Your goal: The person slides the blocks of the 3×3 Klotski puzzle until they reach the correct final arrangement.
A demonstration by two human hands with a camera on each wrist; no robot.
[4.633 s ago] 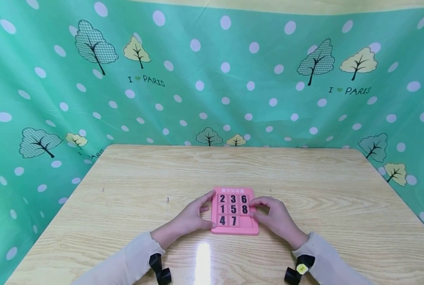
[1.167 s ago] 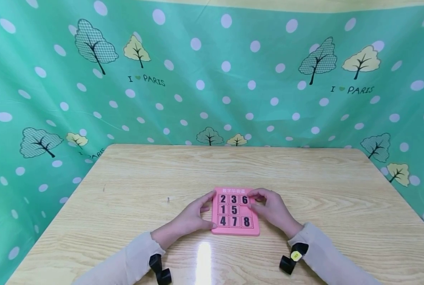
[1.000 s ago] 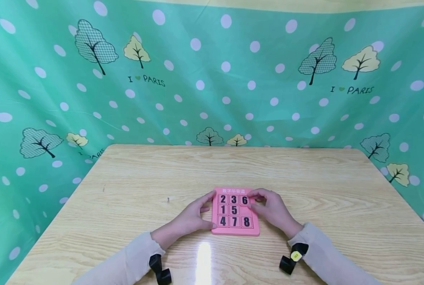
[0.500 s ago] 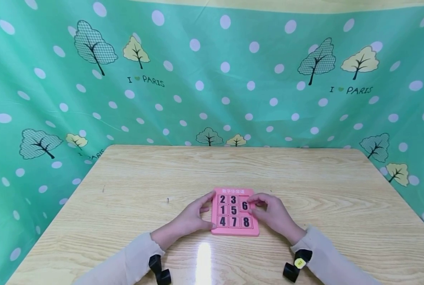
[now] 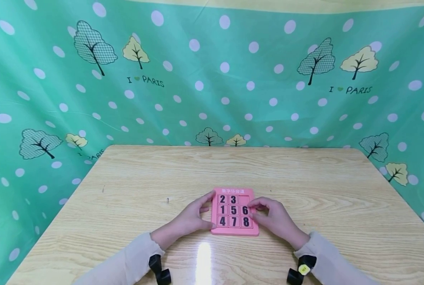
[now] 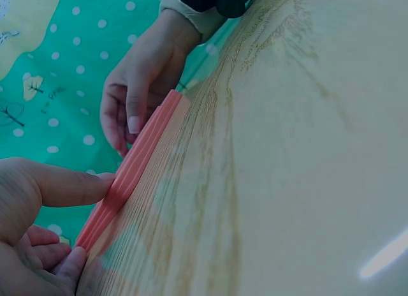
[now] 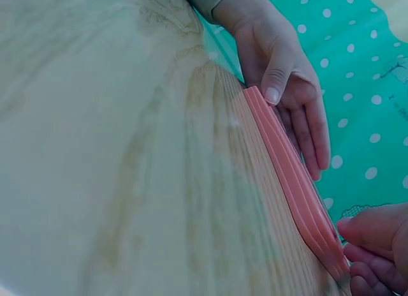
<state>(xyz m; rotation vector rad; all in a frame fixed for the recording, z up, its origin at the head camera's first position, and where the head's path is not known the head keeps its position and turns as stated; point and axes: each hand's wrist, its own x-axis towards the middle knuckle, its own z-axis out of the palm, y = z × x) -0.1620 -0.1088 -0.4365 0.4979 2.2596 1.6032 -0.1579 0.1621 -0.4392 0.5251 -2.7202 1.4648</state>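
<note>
A pink sliding number puzzle (image 5: 237, 231) lies flat on the table. My left hand (image 5: 188, 217) holds it by the left side, the thumb at the near corner and the index finger at the far corner. On its right, my right hand (image 5: 276, 217) has thumb and bent index finger at the 6 tile (image 5: 245, 210), in the middle row's right slot. The slot above is bare. From the far row, the tiles read 2, 3; then 1, 5, 6; then 4, 7, 8. Both wrist views show the puzzle edge-on (image 6: 143, 149), so its tiles are hidden there.
The wooden table (image 5: 144, 170) runs back to a green dotted cloth (image 5: 180, 99) with printed trees. A bright glare strip (image 5: 203, 261) shows near the front. Black camera mounts (image 5: 160, 271) sit on both wrists.
The 8 tile has slid toward me from the middle row into the near right slot. After that, my right hand has drawn the 6 tile down from the far row. My left hand stays put.
</note>
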